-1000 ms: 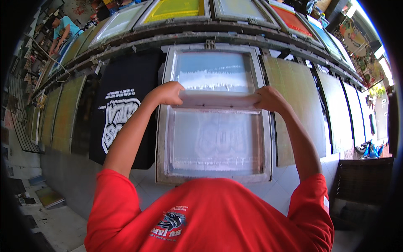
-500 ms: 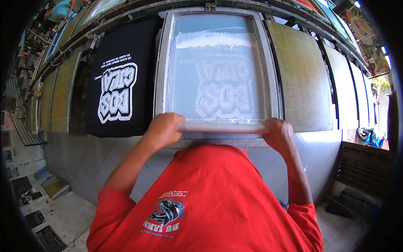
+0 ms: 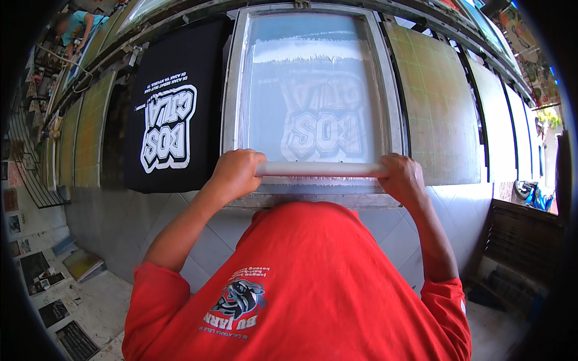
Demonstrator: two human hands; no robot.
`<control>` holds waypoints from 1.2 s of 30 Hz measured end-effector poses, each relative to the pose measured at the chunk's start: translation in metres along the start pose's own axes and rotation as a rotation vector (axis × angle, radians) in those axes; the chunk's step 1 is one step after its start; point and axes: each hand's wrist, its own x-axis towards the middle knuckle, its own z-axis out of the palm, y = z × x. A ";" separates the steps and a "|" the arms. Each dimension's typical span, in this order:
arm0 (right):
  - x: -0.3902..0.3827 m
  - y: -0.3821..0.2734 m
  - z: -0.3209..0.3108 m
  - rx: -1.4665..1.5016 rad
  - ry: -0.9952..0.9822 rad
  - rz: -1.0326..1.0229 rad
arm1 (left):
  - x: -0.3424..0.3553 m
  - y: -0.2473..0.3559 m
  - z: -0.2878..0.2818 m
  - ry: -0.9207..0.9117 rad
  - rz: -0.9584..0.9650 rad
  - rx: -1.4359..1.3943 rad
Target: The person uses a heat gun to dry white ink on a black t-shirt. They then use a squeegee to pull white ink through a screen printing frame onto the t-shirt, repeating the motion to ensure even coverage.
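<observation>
A long squeegee point(image 3: 322, 169) lies crosswise near the close end of a metal-framed printing screen point(image 3: 394, 108). My left hand point(image 3: 236, 173) is closed round its left end, and my right hand point(image 3: 402, 175) grips the right end. Through the pale blue mesh a white lettered design point(image 3: 322, 135) shows faintly. A ragged band of white ink point(image 3: 310, 53) stretches across the mesh's far part. Just below the squeegee runs another thin line of white ink. What lies under the screen is mostly hidden.
Left of the screen, a black T-shirt point(image 3: 174, 54) with a white lettered print covers a flat board. Bare greenish boards point(image 3: 430, 108) stand in a row on the right, and more on the left. A person point(image 3: 84, 27) in a turquoise top is at the far left.
Both my hands and the squeegee have moved slightly away from me over the mesh. A ragged white ink line now shows on the near side of the squeegee.
</observation>
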 end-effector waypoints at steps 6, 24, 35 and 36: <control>-0.031 -0.004 0.032 -0.006 0.269 -0.081 | -0.027 -0.004 0.043 0.323 0.144 0.023; -0.046 -0.011 0.028 -0.003 0.282 -0.063 | -0.042 0.000 0.049 0.299 0.150 0.077; 0.028 0.018 0.041 -0.087 0.303 -0.148 | 0.029 -0.027 0.041 0.415 0.186 0.122; 0.040 0.022 0.039 -0.092 0.310 -0.168 | 0.038 -0.032 0.039 0.433 0.196 0.136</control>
